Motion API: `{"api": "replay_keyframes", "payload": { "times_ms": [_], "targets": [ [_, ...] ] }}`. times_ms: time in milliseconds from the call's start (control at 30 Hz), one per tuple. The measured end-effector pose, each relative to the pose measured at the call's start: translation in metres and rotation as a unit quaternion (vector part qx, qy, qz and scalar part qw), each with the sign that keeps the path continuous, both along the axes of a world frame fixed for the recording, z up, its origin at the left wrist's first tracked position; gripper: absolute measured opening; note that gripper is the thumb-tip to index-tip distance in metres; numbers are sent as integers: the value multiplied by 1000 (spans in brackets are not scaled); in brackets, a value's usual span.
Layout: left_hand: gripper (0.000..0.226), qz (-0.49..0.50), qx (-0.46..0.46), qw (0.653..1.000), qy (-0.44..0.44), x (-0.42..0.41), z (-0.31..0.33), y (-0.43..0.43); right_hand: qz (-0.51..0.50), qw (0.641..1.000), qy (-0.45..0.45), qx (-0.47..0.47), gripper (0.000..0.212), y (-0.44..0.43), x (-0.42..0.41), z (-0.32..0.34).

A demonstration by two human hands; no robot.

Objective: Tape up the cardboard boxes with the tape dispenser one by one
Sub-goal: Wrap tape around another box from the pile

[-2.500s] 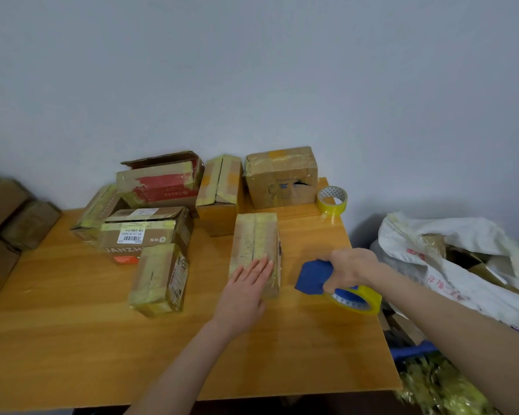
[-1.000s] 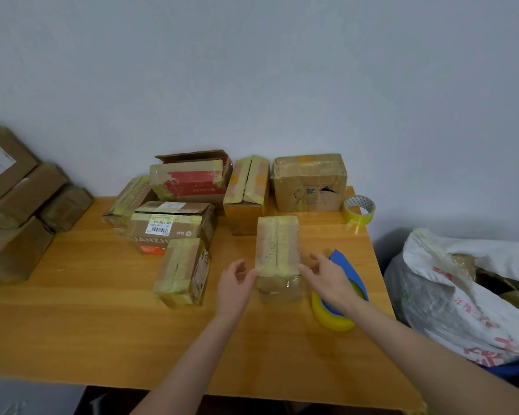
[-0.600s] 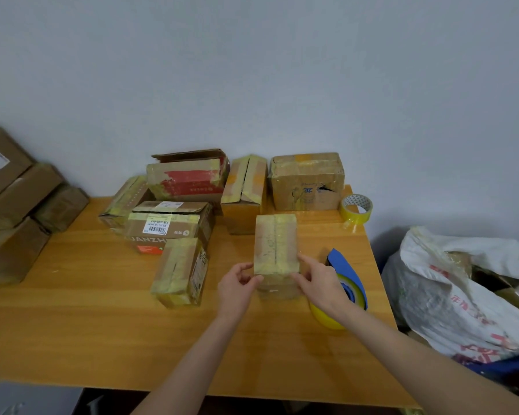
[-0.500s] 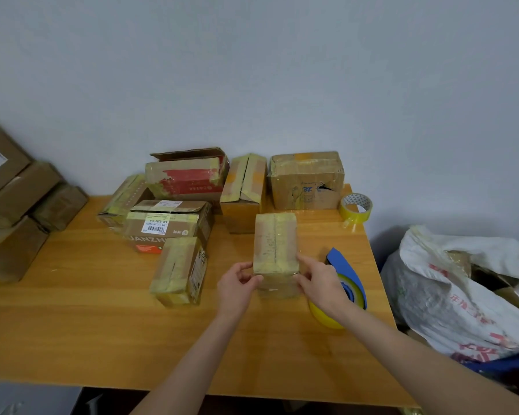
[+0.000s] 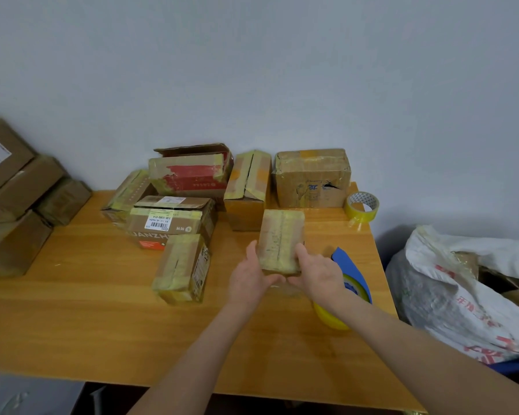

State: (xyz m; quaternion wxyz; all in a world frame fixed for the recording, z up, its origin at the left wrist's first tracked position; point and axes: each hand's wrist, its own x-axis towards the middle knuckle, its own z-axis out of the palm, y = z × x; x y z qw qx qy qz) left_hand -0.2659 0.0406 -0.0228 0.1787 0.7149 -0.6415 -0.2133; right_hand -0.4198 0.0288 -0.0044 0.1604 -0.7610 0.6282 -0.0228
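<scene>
Gripping the narrow taped box by its near end, both hands on it. I have the left hand curled round the left corner and the right hand round the right corner, thumbs up on the top face. The box sits on the right half of the table, long side pointing at the back edge, with a tape strip down its top seam. I can't tell if the near end is lifted off the wood.

The tape dispenser lies on the table just beside the right hand, toward the right edge, partly hidden behind that wrist.

Change vs 2.5 s ago: the right hand held the dispenser then and the left lay flat on the box top. Since then the dispenser has been put down, and both hands have closed on the box end, tighter than half a second ago. My read: the taping pass on this box is finished, and the hands are pressing the tape tail down or getting ready to move the box away. Next box follows.

Around it: a small taped box to the left, the back-row boxes along the back edge, and a spare tape roll at the back right corner. None of these has moved.
</scene>
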Motion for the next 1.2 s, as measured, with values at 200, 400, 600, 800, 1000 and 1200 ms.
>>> {"api": "replay_keyframes", "payload": {
  "times_ms": [200,400,600,800,1000,1200],
  "targets": [
    [85,-30,-22,999,-10,15,-13,-6,12,999,-48,2,38,-2,-2,-14],
    [77,-45,4,993,111,22,-11,-5,3,992,-117,50,39,-8,-12,-2],
    [36,40,3,998,58,5,-8,-8,3,992,-115,46,36,-7,-8,-4],
    [38,55,-1,996,64,4,-8,-6,-153,940,-288,98,61,-6,-27,-6],
    [34,177,-89,980,16,40,3,14,-202,872,-390,214,71,-10,-14,-15],
    [49,346,-58,936,31,137,4,34,-166,876,-374,257,64,-5,17,-13]
  ]
}}
